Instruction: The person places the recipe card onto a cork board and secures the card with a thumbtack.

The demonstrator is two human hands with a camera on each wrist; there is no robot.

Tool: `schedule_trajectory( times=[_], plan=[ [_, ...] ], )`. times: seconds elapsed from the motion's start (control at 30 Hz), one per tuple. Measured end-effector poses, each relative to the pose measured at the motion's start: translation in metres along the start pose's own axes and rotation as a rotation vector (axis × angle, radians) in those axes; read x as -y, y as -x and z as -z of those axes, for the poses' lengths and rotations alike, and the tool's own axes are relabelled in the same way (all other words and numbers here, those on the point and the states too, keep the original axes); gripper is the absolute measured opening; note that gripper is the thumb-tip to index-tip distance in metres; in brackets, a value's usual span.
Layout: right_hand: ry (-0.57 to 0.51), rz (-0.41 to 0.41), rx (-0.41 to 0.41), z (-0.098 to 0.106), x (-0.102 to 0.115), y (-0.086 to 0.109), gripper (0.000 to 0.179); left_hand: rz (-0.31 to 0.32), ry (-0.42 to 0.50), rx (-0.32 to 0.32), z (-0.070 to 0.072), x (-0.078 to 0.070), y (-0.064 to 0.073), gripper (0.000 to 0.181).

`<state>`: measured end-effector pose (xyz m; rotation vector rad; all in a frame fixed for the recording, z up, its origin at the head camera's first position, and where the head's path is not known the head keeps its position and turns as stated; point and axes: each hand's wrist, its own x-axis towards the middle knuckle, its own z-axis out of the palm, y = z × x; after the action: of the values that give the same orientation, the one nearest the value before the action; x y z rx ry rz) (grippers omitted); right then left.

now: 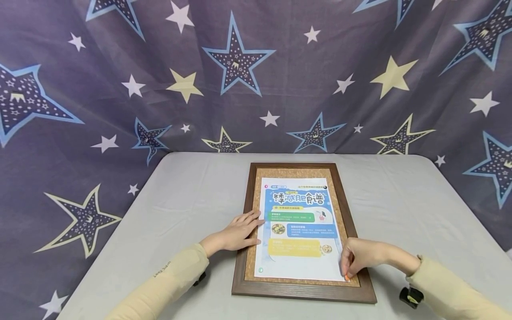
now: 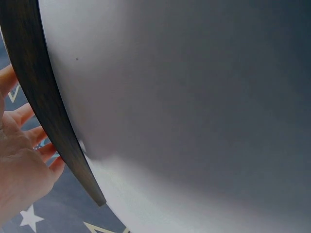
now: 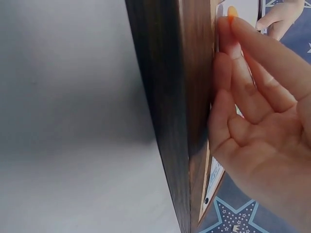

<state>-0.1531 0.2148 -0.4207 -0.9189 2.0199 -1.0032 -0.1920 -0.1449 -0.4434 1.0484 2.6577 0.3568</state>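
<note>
A printed poster (image 1: 296, 262) in blue, green and yellow lies on a framed cork board (image 1: 304, 290). My right hand (image 1: 362, 254) pinches an orange pushpin (image 1: 346, 278) between thumb and index finger, at the poster's bottom right corner. The same orange pin (image 3: 233, 11) shows at the fingertips in the right wrist view. Spread fingers of my left hand (image 1: 236, 233) rest across the board's left frame, their tips at the poster's edge. Small pink (image 1: 266, 186), black (image 1: 325, 187) and green (image 1: 261, 270) pins sit at the other corners.
The board lies on a table with a light grey cover (image 1: 192, 191). A purple curtain (image 1: 280, 98) printed with stars hangs behind the table and at its sides. The dark wooden frame (image 3: 167, 97) rises beside my right hand.
</note>
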Motion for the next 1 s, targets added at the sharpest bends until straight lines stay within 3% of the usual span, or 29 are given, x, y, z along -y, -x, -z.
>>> schedule_trajectory(
  times=[1.0],
  plan=[
    [0.054,-0.073,-0.048,-0.0047,0.0048,-0.0007,0.011,-0.004,-0.006,-0.011,-0.0013,0.0002,-0.0003,0.058]
  ],
)
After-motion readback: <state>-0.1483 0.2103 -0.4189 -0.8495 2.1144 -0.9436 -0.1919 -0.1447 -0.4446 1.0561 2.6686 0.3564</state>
